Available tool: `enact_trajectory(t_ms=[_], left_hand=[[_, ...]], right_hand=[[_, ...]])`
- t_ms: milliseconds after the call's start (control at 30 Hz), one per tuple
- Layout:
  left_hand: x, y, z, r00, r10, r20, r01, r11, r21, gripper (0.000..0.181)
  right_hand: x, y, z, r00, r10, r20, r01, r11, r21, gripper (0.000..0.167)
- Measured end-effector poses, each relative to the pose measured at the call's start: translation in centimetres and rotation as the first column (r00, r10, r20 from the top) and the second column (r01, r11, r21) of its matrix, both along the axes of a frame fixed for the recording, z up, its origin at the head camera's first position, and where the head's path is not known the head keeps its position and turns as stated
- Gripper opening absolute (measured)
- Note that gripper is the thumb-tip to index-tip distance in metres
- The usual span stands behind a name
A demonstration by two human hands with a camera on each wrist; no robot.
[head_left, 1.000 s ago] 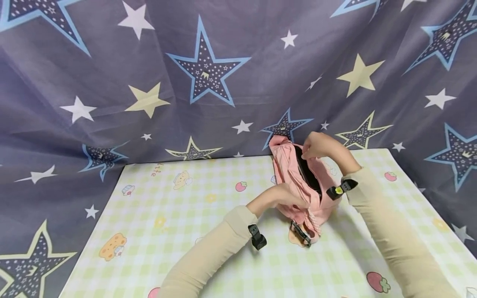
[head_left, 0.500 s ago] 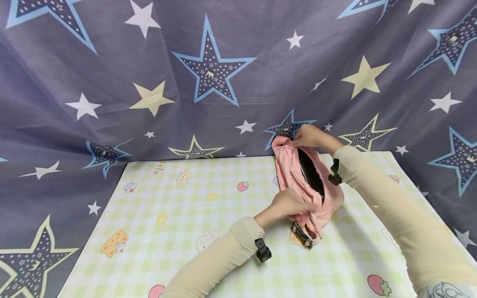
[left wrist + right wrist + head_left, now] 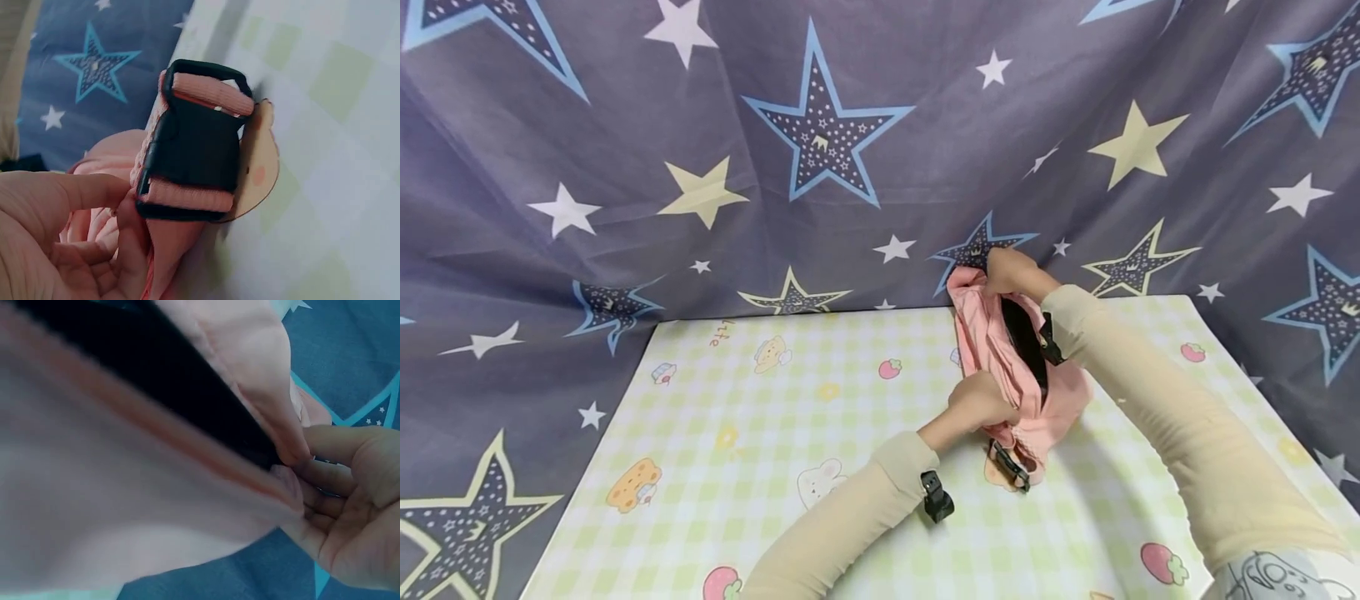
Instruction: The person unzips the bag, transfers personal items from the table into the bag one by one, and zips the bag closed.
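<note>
A pink fabric waist bag (image 3: 1063, 396) lies on the table towards the right, its zipped mouth gaping and showing a dark interior (image 3: 1024, 337). At the bag's near end, my left hand (image 3: 981, 402) pinches the fabric between thumb and fingers, close beside a fastened black side-release buckle (image 3: 197, 147) on a pink strap. My right hand (image 3: 1017, 272) grips the far end of the mouth. The right wrist view shows its fingers (image 3: 331, 478) on the pink cloth where the two edges of the opening meet; whether they hold a zip pull is hidden.
A green-and-white checked cloth (image 3: 760, 467) with printed cartoon figures covers the table. Behind the far table edge hangs a grey-blue curtain (image 3: 865, 242) with stars, close to the bag's far end. Black wrist straps (image 3: 936, 497) sit on both sleeves.
My right hand has moved from the right rim of the bag's mouth to its far end and grips there. My left hand stays at the near end, its fingers now more curled.
</note>
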State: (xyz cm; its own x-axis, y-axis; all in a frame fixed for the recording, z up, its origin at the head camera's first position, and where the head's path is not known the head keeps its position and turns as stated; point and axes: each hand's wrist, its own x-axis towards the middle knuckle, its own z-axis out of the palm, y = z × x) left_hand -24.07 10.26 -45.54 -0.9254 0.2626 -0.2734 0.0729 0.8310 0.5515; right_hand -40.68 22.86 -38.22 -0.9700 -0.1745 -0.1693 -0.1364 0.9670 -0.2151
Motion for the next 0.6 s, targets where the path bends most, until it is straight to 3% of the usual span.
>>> enact_trajectory(t_ms=[100,167,233,267,333,400,467,533,600], left_hand=[[-0.7,-0.4,-0.1,0.986,0.021,0.166,-0.055,0.977,0.204,0.043],[-1.1,-0.9,-0.1,0.956,0.011,0.294,-0.113,0.936,0.334,0.038],[-1.4,-1.4,0.1,0.916,-0.017,0.4,-0.174,0.883,0.436,0.031],[-1.5,-1.7,0.3,0.905,-0.036,0.424,-0.183,0.866,0.465,0.026],[-1.8,-2.4,0.9,0.898,-0.089,0.43,-0.155,0.852,0.5,0.016],[-2.0,-3.1,1.7,0.909,-0.131,0.396,-0.103,0.849,0.518,0.013],[-2.3,-3.8,2.6,0.92,-0.161,0.356,-0.053,0.851,0.522,0.017],[-2.6,-4.6,3.5,0.941,-0.152,0.301,-0.017,0.87,0.493,0.019],[-2.9,-5.5,4.4,0.963,-0.131,0.235,0.011,0.892,0.452,0.023]], right_hand=[[0.2,0.3,0.1,0.999,-0.024,-0.03,0.023,1.0,-0.015,0.028],[0.4,0.7,0.4,0.998,-0.049,-0.049,0.048,0.998,-0.038,0.025],[0.7,1.3,0.7,0.995,-0.079,-0.059,0.075,0.995,-0.065,0.023],[0.8,1.6,1.0,0.993,-0.103,-0.048,0.098,0.991,-0.095,0.021],[1.0,2.4,1.4,0.987,-0.162,-0.008,0.158,0.971,-0.18,0.017],[1.3,3.3,1.9,0.971,-0.223,0.085,0.238,0.915,-0.326,0.014],[1.7,4.2,2.5,0.945,-0.266,0.192,0.326,0.824,-0.462,0.013],[2.2,5.1,3.1,0.912,-0.287,0.293,0.406,0.729,-0.552,0.015],[2.8,6.0,3.8,0.882,-0.292,0.369,0.465,0.664,-0.586,0.018]])
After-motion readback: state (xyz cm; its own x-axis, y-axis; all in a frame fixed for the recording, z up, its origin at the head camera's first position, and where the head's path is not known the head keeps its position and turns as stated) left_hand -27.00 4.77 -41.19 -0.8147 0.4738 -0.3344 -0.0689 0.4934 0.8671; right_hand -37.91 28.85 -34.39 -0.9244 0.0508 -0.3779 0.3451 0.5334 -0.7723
